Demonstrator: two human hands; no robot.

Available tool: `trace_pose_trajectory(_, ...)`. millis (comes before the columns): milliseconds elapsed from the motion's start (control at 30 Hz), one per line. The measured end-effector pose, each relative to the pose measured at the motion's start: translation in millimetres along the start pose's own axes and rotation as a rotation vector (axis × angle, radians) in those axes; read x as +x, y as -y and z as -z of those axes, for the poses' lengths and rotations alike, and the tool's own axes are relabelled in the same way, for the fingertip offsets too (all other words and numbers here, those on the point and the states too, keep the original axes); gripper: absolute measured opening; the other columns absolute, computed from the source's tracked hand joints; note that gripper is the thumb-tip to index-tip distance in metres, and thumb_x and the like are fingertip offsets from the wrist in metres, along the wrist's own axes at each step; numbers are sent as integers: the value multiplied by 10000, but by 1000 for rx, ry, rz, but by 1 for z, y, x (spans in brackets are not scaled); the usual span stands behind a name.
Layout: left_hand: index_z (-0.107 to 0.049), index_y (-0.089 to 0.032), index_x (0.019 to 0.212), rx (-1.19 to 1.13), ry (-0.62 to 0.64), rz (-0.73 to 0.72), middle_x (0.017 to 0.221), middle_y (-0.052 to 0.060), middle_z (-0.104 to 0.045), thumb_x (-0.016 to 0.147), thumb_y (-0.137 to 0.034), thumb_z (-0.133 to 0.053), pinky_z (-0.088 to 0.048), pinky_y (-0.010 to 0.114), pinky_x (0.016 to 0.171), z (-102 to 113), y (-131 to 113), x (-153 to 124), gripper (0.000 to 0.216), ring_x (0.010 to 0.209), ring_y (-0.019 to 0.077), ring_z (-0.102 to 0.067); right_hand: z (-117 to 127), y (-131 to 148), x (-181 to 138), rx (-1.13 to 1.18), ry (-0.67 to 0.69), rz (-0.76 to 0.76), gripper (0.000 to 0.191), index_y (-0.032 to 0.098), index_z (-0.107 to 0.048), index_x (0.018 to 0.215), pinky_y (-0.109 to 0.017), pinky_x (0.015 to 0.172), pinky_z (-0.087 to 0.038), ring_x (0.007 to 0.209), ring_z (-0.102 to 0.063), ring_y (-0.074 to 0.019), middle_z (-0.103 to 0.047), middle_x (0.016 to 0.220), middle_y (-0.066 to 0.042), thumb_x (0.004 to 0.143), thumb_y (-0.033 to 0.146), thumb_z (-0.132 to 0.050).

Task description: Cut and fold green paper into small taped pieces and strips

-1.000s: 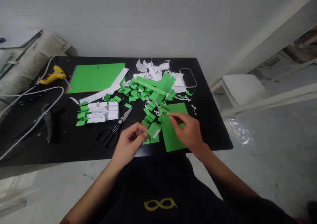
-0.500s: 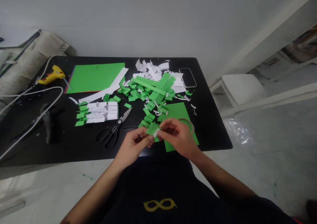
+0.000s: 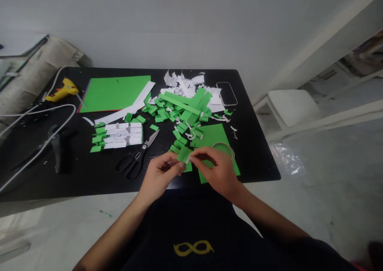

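Observation:
Between my hands, over the table's front edge, is a small green paper piece (image 3: 183, 154) with a white strip (image 3: 188, 158) along its right side. My left hand (image 3: 163, 173) pinches the green piece from the left. The thumb and forefinger of my right hand (image 3: 217, 167) are closed at the white strip; whether it is tape or paper I cannot tell. Just beyond my fingers lie folded green paper pieces (image 3: 179, 143). A green sheet (image 3: 214, 135) is under my right hand, with a roll of tape (image 3: 229, 148) on it, partly hidden by that hand.
Black-handled scissors (image 3: 136, 157) lie left of my hands, near a block of folded white and green paper (image 3: 124, 135). Behind are green strips (image 3: 191, 105), white scraps (image 3: 185, 85), a phone (image 3: 227, 94) and stacked sheets (image 3: 113, 93). A yellow glue gun (image 3: 63, 90) and white cable (image 3: 67, 119) are at left.
My right hand has shifted slightly, its fingers now at the white strip's edge. The green piece has tilted a little in my left hand. The things on the table have stayed put.

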State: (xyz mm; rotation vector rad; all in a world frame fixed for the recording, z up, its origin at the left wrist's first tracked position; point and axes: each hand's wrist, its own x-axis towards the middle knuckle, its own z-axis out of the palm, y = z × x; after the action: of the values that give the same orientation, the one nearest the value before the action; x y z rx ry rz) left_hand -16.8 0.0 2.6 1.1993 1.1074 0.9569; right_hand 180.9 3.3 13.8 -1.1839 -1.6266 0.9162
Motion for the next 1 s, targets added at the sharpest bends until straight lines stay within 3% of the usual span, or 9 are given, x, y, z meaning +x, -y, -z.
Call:
trace_pose_trajectory(100,-700,-175,783,74,-71,-43,637,-19,-645,888,-369,-754,-438,224,565,-4,2,-2,226,581,118,-566,-3,3,-4,-236,-66,168,91,256,-742,940,-371,822,-648,871,-771,-223,-792,910,-46,997,193,-708)
trace_pose_trajectory(233,-704,-184,808,247,-133,-168,662,-28,-630,910,-303,-718,-431,228,585,-8,3,-5,157,610,120,-562,-6,1,-11,-313,-46,242,114,241,-752,1023,-363,862,-656,914,-786,-223,-804,967,-65,1030,166,-667)
trace_pose_trajectory(500,-689,-187,817,451,-131,-341,711,-16,-652,956,-231,-675,-467,237,646,-9,5,-6,146,660,128,-602,-5,-2,-13,-369,39,242,119,198,-737,1029,-378,848,-647,903,-783,-242,-806,968,-90,1041,149,-630)
trace_pose_trajectory(1000,-658,-198,804,482,-119,-322,697,-23,-634,965,-251,-677,-453,241,619,-8,10,-5,171,635,126,-589,-2,-3,-10,-357,159,162,146,223,-663,1006,-378,816,-612,886,-743,-235,-759,949,-74,1072,155,-552)
